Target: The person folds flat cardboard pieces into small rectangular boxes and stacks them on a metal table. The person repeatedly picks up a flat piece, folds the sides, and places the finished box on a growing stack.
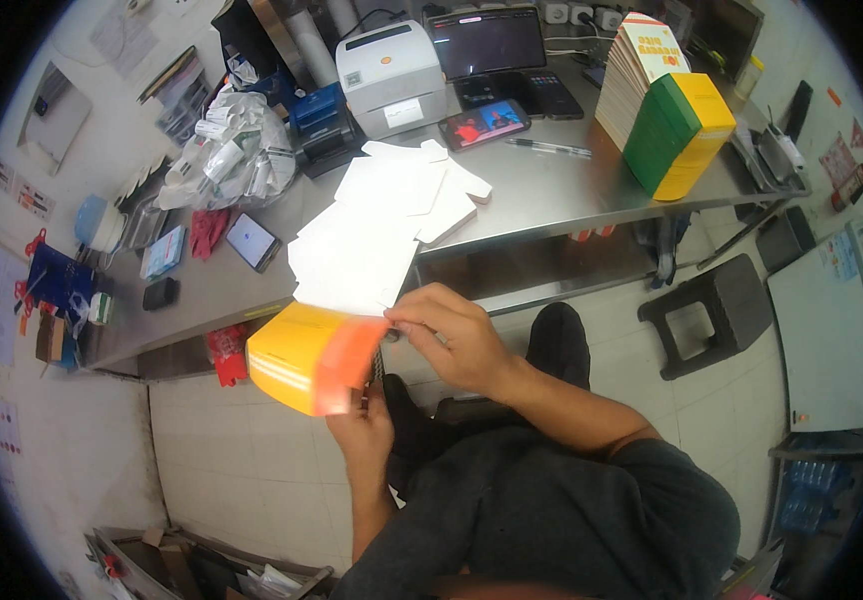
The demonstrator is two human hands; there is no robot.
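Observation:
A yellow and orange cardboard carton (297, 345) is held at the table's front edge, its orange end smeared by motion. My left hand (364, 432) grips that orange end from below, its fingertips partly hidden behind the card. At the carton's upper right corner, my right hand (455, 338) has thumb and forefinger pinched together on the edge. Just beyond the carton lies a loose stack of flat white carton blanks (367, 235), overlapping one another with their flaps spread.
A white label printer (392, 80), a laptop (487, 45), a phone (487, 124) and a pen (549, 148) occupy the steel table. Yellow-green cartons (680, 135) stand at right beside a row of white ones. A plastic bag (237, 150) lies left. A black stool (717, 315) stands on the floor.

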